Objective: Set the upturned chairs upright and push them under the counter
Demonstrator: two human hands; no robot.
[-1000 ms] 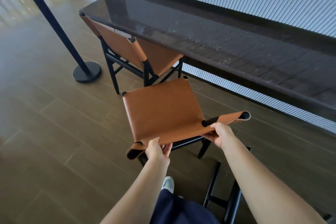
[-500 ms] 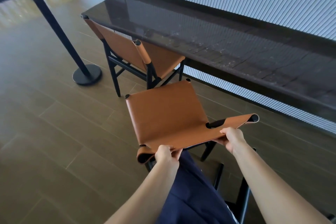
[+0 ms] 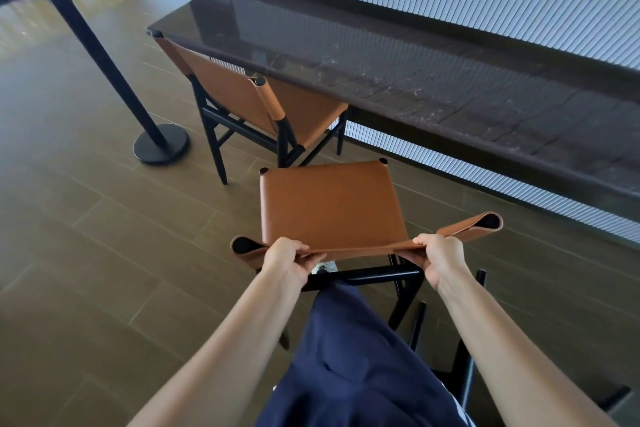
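Note:
A tan leather chair [image 3: 329, 204] with a black frame stands upright in front of me, its seat facing the dark stone counter [image 3: 398, 73]. My left hand [image 3: 291, 258] grips the top edge of its backrest near the left end. My right hand [image 3: 438, 255] grips the same edge near the right end. A second tan chair [image 3: 249, 94] stands upright further left, its seat tucked under the counter's edge. Black legs of another chair [image 3: 460, 367] show low on the right, beside my arm; most of it is hidden.
A black stanchion post with a round base [image 3: 161, 144] stands on the floor to the left of the far chair. A ribbed white panel [image 3: 450, 159] runs below the counter. My dark blue trouser leg [image 3: 360, 357] is close behind the held chair.
The chair has turned square to the counter and sits slightly closer to it. My leg has stepped forward behind it. Both hands keep their hold on the backrest.

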